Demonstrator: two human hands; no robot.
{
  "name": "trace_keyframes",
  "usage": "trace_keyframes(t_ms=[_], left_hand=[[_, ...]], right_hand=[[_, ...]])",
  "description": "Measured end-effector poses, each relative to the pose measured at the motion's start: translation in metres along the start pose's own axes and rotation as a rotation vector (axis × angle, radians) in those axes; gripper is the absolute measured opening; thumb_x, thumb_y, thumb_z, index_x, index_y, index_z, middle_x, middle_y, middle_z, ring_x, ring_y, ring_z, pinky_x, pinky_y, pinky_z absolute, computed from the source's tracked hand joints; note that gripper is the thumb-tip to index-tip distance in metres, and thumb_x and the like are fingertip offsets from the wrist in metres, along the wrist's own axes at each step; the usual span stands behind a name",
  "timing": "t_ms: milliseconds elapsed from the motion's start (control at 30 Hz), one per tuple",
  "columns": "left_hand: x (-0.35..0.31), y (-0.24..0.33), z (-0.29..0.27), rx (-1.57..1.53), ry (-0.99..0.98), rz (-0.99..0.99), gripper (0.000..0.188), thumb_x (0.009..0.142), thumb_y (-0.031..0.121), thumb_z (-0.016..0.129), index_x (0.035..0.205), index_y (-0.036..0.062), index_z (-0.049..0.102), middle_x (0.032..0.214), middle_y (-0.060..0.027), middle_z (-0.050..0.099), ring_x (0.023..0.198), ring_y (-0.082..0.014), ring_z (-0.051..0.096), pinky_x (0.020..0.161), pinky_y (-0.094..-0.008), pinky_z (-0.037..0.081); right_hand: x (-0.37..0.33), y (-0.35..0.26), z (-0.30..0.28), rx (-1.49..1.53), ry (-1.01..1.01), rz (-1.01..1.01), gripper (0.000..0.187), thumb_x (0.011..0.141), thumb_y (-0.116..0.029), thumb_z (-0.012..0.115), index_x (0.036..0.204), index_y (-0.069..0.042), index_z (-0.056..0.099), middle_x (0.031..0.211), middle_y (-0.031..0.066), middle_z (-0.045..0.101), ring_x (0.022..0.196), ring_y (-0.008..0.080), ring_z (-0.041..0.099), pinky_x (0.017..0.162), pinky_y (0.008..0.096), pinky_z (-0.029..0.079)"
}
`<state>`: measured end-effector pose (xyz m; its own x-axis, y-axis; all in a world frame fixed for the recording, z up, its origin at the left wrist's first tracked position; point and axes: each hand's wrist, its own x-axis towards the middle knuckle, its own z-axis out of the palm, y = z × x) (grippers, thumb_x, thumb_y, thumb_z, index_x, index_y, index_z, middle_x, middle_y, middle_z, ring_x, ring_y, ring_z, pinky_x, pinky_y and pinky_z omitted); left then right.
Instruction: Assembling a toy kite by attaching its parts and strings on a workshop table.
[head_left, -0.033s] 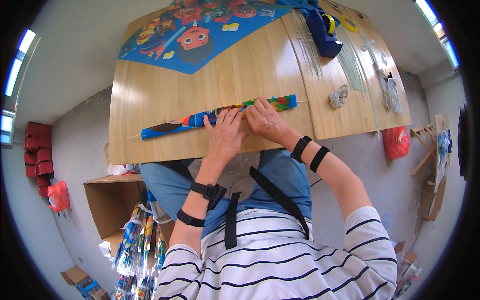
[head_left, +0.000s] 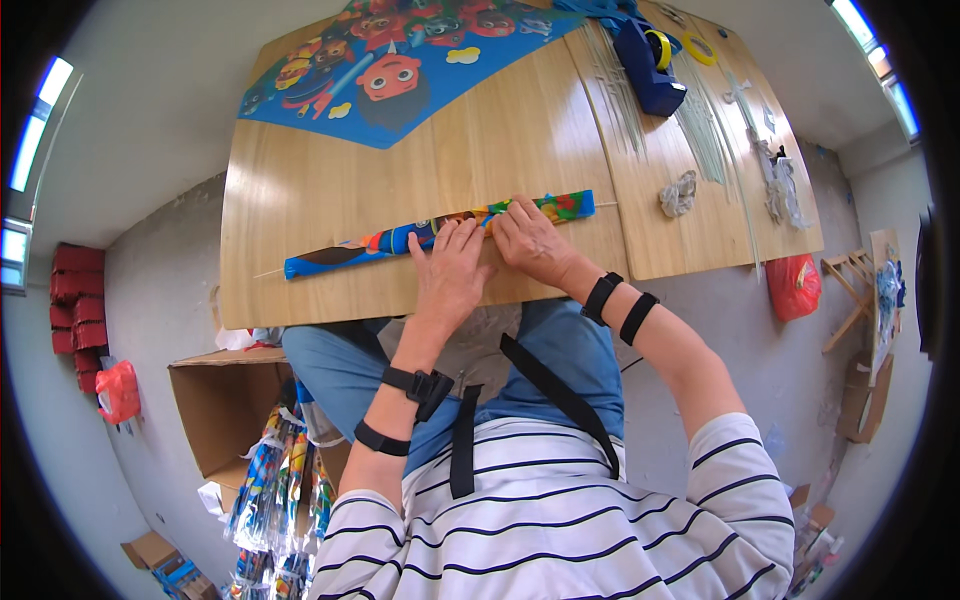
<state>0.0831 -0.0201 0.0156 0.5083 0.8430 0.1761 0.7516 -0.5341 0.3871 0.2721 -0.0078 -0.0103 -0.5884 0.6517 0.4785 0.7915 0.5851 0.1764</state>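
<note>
A rolled-up kite of blue, printed, colourful sheet lies slantwise across the near part of the wooden table. Thin pale rod ends stick out at both of its tips. My left hand rests on its middle, fingers bent over the roll and pressing it down. Just to the right, my right hand pinches the roll with fingers drawn together. Both hands nearly touch, and what lies under the fingertips is hidden.
Toward the far left lies a flat blue printed sheet. Thin rods, a blue tape dispenser, a yellow tape roll and a crumpled clear bag are on the right. Below left stand a cardboard box and wrapped rolls.
</note>
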Motion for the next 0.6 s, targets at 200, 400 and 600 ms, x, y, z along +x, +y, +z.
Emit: trace_keyframes(t_ms=[200, 400, 600], left_hand=[[-0.025, 0.004, -0.007, -0.343, 0.105, -0.038, 0.043, 0.080, 0.009, 0.070, 0.121, 0.0013, 0.059, 0.116, -0.0130, 0.062, 0.113, -0.0260, 0.059, 0.098, -0.0434, 0.045], [-0.022, -0.010, 0.006, -1.295, -0.101, -0.784, 0.039, 0.089, 0.005, 0.063, 0.124, -0.0053, 0.053, 0.112, -0.0147, 0.064, 0.100, -0.0202, 0.066, 0.083, -0.0335, 0.056], [-0.001, -0.009, 0.017, -1.703, -0.001, -0.859, 0.043, 0.090, 0.007, 0.065, 0.126, -0.0065, 0.047, 0.110, -0.0130, 0.065, 0.097, -0.0243, 0.068, 0.093, -0.0368, 0.055]], right_hand=[[0.004, 0.004, 0.005, 0.014, 0.023, 0.003, 0.010, 0.074, -0.008, 0.059, 0.079, 0.000, 0.060, 0.074, 0.0125, 0.055, 0.082, 0.0301, 0.056, 0.086, 0.0444, 0.046], [0.017, 0.012, 0.004, 0.326, 0.012, 0.234, 0.005, 0.070, -0.004, 0.061, 0.075, -0.003, 0.060, 0.076, 0.0134, 0.058, 0.080, 0.0327, 0.055, 0.075, 0.0450, 0.044], [0.016, 0.005, 0.001, 0.798, -0.108, 0.623, 0.014, 0.070, 0.004, 0.056, 0.079, 0.001, 0.066, 0.076, 0.0180, 0.065, 0.070, 0.0313, 0.062, 0.065, 0.0411, 0.048]])
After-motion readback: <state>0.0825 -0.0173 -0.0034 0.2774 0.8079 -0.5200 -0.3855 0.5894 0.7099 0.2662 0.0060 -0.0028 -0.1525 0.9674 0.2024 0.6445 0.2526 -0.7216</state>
